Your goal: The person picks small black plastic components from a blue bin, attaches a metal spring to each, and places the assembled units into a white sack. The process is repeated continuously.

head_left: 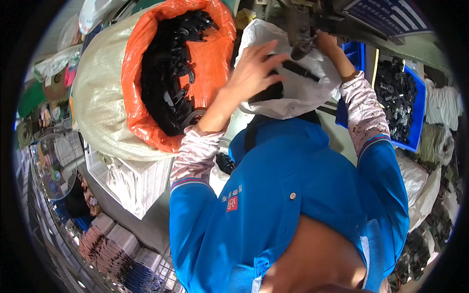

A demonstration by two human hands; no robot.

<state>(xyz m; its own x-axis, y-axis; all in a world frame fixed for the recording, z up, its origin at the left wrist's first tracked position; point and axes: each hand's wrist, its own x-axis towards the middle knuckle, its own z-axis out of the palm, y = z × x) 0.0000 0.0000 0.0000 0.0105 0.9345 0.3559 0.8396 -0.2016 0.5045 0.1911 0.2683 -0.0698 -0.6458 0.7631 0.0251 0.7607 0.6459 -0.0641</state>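
Observation:
My left hand [256,68] is above the left side of an opened white bag [312,97], its fingers spread and blurred by motion. No object shows in its grasp. A long black piece [300,71] appears smeared over the bag's inside, just right of those fingers; I cannot tell if it is falling. More black pieces [268,93] sit lower in the bag. My right hand [328,43] is at the far side, beside a dark metal machine head [303,39]. Its fingertips are hidden behind the machine, so any hold is unclear.
A large woven sack [97,93] with an orange liner [222,53] stands at the left, holding black curved plastic parts [168,93]. Under it is a white crate [146,180]. A blue bin [416,107] of small black parts stands at the right.

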